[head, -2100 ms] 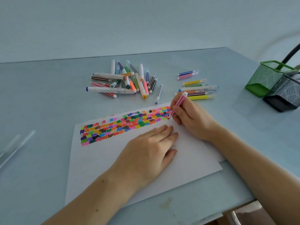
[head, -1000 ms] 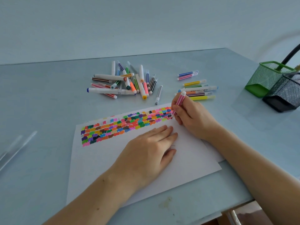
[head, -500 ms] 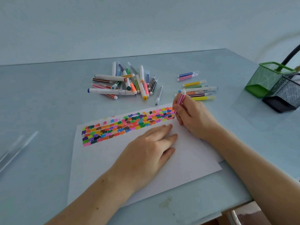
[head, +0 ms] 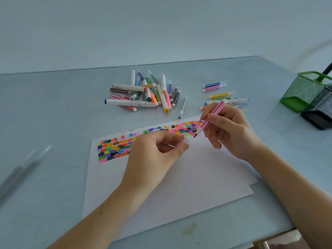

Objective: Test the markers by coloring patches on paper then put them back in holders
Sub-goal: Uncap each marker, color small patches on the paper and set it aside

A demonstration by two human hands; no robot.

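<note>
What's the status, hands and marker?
Right hand grips pink marker, tip bare above paper. Left hand pinches a small clear piece, probably the cap, at the tip. Nothing in the way.

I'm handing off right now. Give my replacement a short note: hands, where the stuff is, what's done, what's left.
Right hand grips the pink marker, tip uncovered and pointing down at the left hand.
Left hand is raised above the paper, pinching something small and pale at the fingertips, likely the cap; too blurred to be sure.
Colored patches fill a band along the paper's far edge.
A marker pile lies beyond the paper, a smaller group to its right.
Green holder and black holder sit far right.
Left: cap this marker, test any remaining, put them all in the holders.
</note>
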